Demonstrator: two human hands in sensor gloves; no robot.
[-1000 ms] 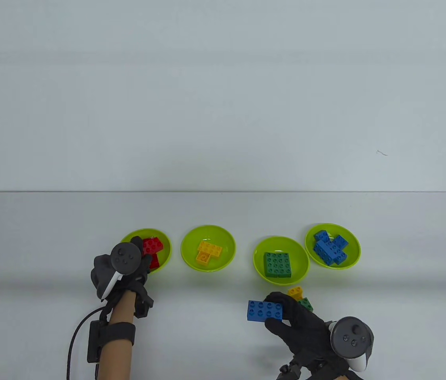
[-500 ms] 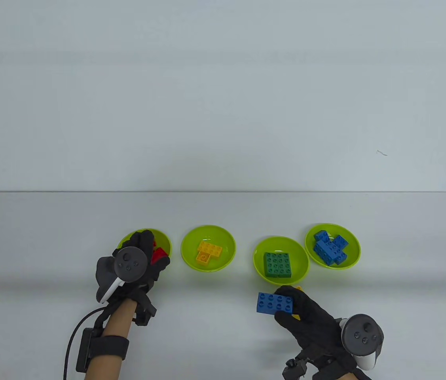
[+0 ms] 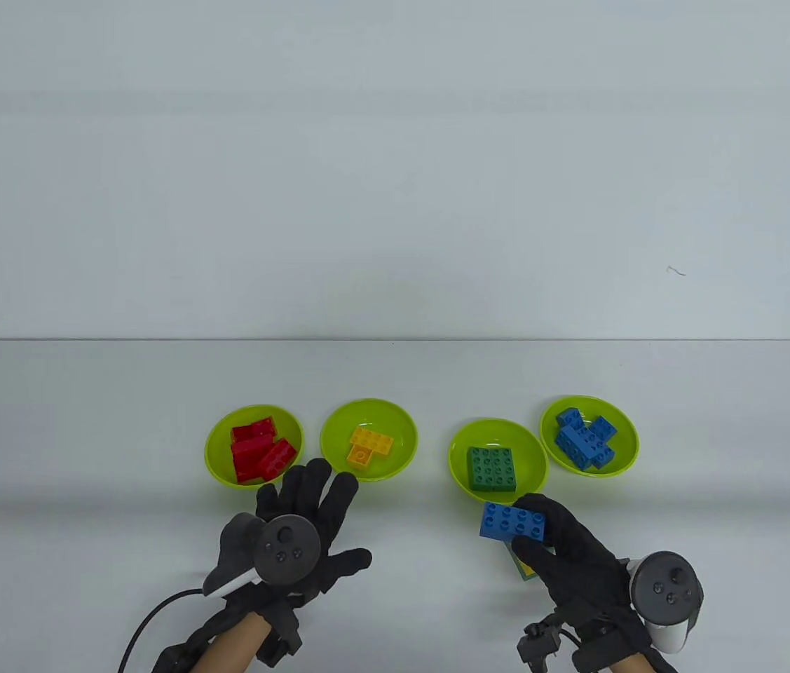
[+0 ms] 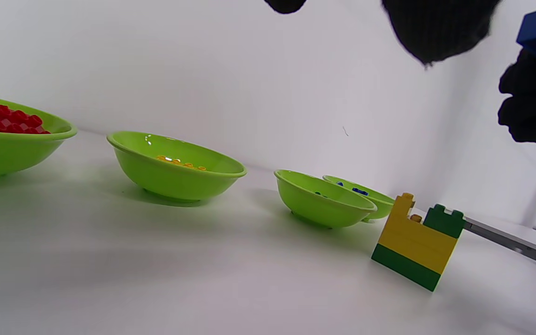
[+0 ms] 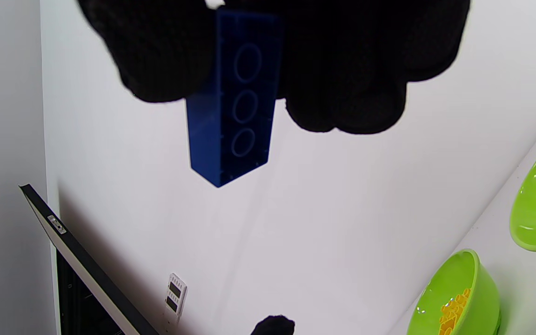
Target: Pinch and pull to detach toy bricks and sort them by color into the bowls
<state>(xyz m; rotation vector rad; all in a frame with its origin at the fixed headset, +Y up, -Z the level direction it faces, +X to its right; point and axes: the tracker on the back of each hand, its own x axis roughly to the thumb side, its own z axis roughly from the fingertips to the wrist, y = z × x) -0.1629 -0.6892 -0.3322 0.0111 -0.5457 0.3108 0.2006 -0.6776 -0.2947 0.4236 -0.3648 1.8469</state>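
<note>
My right hand (image 3: pixel 529 527) holds a blue 2x4 brick (image 3: pixel 514 522) between thumb and fingers, in the air just in front of the green-brick bowl (image 3: pixel 531 449). In the right wrist view the blue brick (image 5: pixel 233 111) hangs from the gloved fingers (image 5: pixel 342 83). A yellow and green brick stack (image 4: pixel 417 242) stands on the table beneath that hand and is mostly hidden in the table view (image 3: pixel 524 566). My left hand (image 3: pixel 317 505) is open and empty, fingers spread, in front of the red-brick bowl (image 3: pixel 216 449) and the yellow-brick bowl (image 3: pixel 402 427).
The blue-brick bowl (image 3: pixel 626 427) sits at the far right with several blue bricks. The four bowls form a row across the table's middle. The table's front edge lies close under both wrists.
My left hand came out of the red bowl, moved right and toward me, and spread open; the red bricks now show. My right hand carried the blue brick rightward, off the stack.
</note>
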